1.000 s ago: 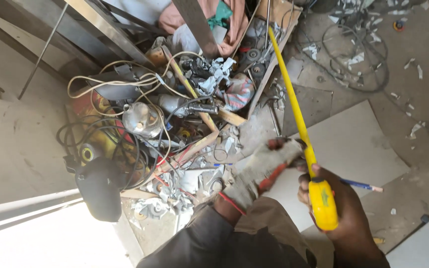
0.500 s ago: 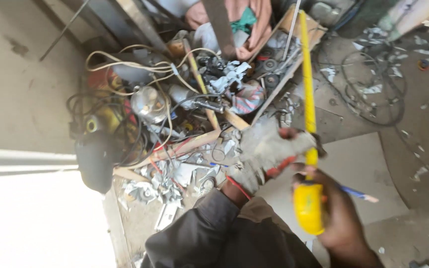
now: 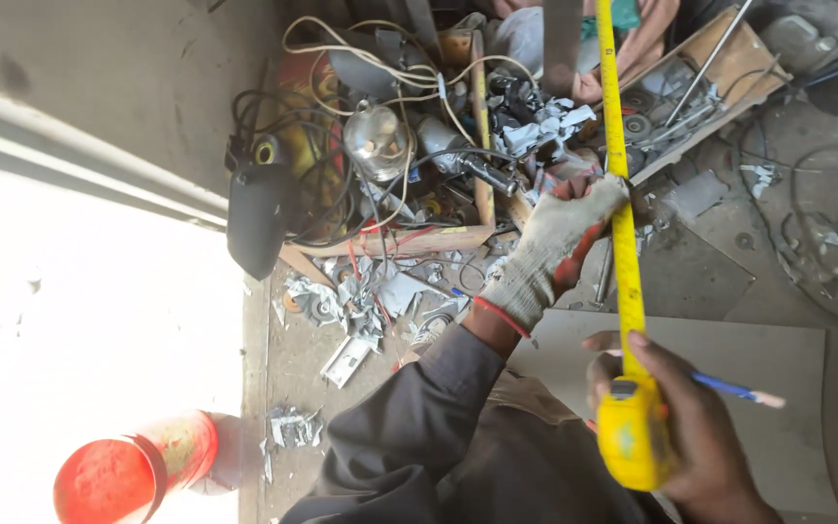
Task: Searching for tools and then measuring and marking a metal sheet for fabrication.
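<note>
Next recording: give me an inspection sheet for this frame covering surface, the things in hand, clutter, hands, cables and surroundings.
Surface: dusty grey floor with a flat pale grey sheet lying on it.
Things in hand: yellow tape measure case; its yellow blade runs out toward the top of the view; blue pencil held alongside.
Clutter: heap of metal scraps, wooden sticks, a black welding mask.
Hands: gloved left hand pinches the blade; bare right hand grips the case.
Cables: cream and black wires tangled over the heap.
Surroundings: orange cylinder in bright glare, lower left.
</note>
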